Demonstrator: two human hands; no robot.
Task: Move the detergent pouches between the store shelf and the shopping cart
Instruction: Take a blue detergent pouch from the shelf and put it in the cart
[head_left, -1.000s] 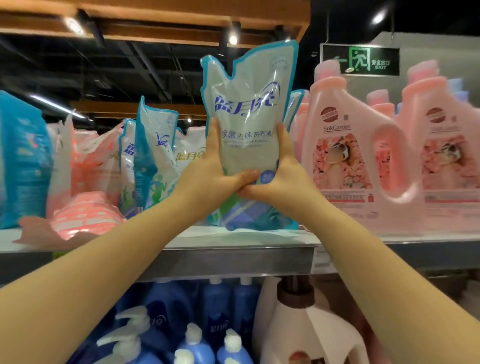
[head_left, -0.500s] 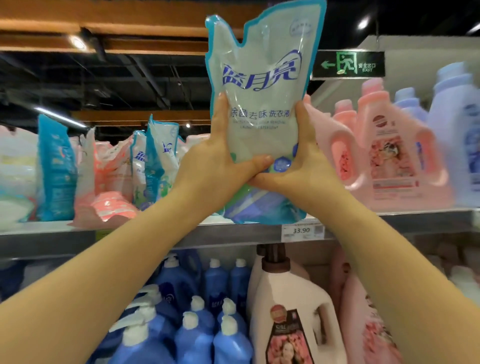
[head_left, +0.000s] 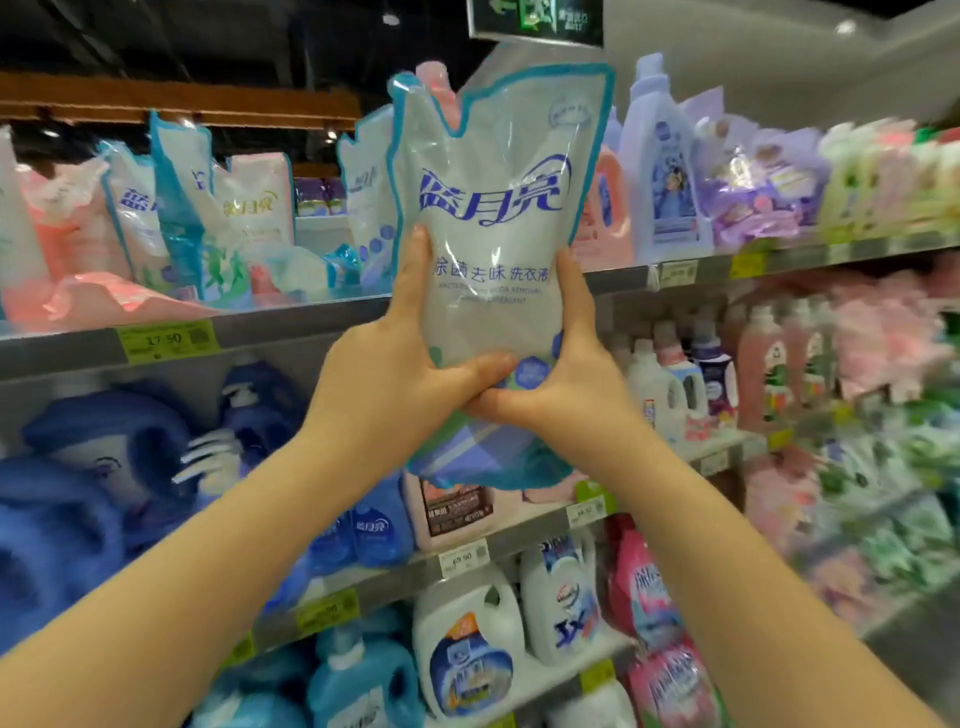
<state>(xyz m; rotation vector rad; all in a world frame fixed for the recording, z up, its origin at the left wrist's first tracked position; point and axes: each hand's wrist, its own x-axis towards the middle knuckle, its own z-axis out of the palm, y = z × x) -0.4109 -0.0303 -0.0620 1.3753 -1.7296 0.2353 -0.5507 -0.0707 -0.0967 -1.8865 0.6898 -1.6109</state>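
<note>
- A person's left hand (head_left: 395, 384) and right hand (head_left: 566, 384) clasp a detergent pouch (head_left: 498, 218) by its lower half. Each hand wraps one side edge and the two thumbs meet across the front; the remaining fingers are hidden behind the pack.
- The pouch stands upright between the hands, pale with a blue border and blue Chinese lettering. It is held in mid-air in front of the shelving and touches nothing else.
- A second ago its base sat level with the top shelf (head_left: 291, 327), in the gap between the other pouches and the pink jugs. Now it is clear of that ledge, and its bottom hangs in front of the tier below.
- The camera has swung right over the same second, bringing more of the aisle into the frame.
- Read against the task, the pick from the shelf looks complete and the carry to the shopping cart seems under way. The cart is not in view.
- Sister pouches (head_left: 171, 218) remain on the top shelf at left, some leaning, above a yellow price tag (head_left: 166, 340).
- Blue pump bottles (head_left: 104, 467) fill the tier below, white jugs (head_left: 467, 649) sit lower still, and a lavender bottle (head_left: 665, 171) stands to the right of the held pack.
- A green exit sign (head_left: 535, 21) hangs from the dark ceiling overhead.
</note>
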